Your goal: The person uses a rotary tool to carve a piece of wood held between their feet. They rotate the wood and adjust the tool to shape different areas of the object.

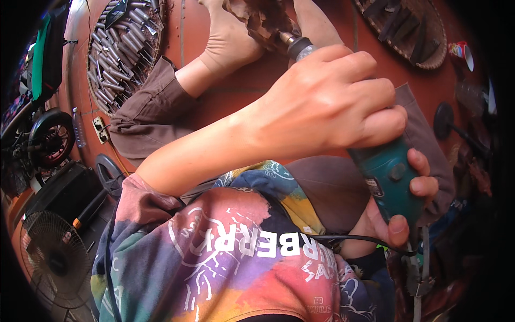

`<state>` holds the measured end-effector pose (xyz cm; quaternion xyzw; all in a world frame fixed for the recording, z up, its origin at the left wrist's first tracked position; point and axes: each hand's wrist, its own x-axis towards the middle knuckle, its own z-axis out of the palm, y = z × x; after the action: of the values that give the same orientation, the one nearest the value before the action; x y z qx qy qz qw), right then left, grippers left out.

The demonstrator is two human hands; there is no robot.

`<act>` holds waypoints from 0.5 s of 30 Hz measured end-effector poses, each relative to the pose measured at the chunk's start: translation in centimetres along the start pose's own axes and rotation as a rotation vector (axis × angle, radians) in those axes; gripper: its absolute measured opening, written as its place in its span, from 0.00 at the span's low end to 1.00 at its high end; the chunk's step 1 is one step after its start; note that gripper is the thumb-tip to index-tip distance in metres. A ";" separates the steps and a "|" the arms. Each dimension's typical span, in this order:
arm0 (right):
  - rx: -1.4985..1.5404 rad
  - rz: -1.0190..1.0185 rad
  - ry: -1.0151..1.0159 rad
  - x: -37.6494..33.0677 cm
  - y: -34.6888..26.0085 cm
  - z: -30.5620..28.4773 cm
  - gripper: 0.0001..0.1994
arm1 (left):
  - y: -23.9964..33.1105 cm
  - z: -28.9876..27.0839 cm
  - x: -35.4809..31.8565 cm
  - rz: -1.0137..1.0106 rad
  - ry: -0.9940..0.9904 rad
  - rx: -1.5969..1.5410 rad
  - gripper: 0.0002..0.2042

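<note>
Both ends of the green power tool (396, 174) are gripped, left hand (348, 102) wrapped round front, right hand (376, 222) at rear, tip (288, 38) by brown piece (263, 16) between feet (230, 40); best steady, cord (354, 237) clear.

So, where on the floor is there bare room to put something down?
Bare tile shows between the left basket and left foot, and between the right foot and right basket. Crowded: the lower left, around the fan.
</note>
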<state>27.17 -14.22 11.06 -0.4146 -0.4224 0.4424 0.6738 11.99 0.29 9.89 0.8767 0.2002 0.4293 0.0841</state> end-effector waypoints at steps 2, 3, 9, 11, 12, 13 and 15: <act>0.026 0.020 -0.037 0.9 -0.4 -0.8 0.27 | 0.0 0.6 0.2 -0.013 0.049 0.018 0.08; 0.028 0.025 -0.030 1.0 -0.5 -0.7 0.27 | 0.0 0.8 0.3 -0.019 0.073 0.027 0.08; -0.056 0.078 -0.124 2.3 -1.4 -3.0 0.28 | -0.1 1.1 0.7 -0.042 0.114 0.058 0.07; -0.068 0.079 -0.132 2.4 -1.6 -3.0 0.28 | 0.0 1.1 0.8 -0.047 0.111 0.056 0.07; -0.058 0.066 -0.111 2.3 -1.5 -2.5 0.28 | 0.0 1.1 0.7 -0.052 0.112 0.055 0.07; -0.056 0.060 -0.109 2.2 -1.5 -2.3 0.28 | 0.1 1.1 0.7 -0.052 0.114 0.053 0.07; -0.052 0.058 -0.130 2.2 -1.5 -2.3 0.28 | 0.1 1.1 0.6 -0.056 0.117 0.057 0.06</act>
<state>30.27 -12.97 12.16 -0.4146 -0.4644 0.4765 0.6208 13.19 0.53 9.68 0.8462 0.2411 0.4714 0.0594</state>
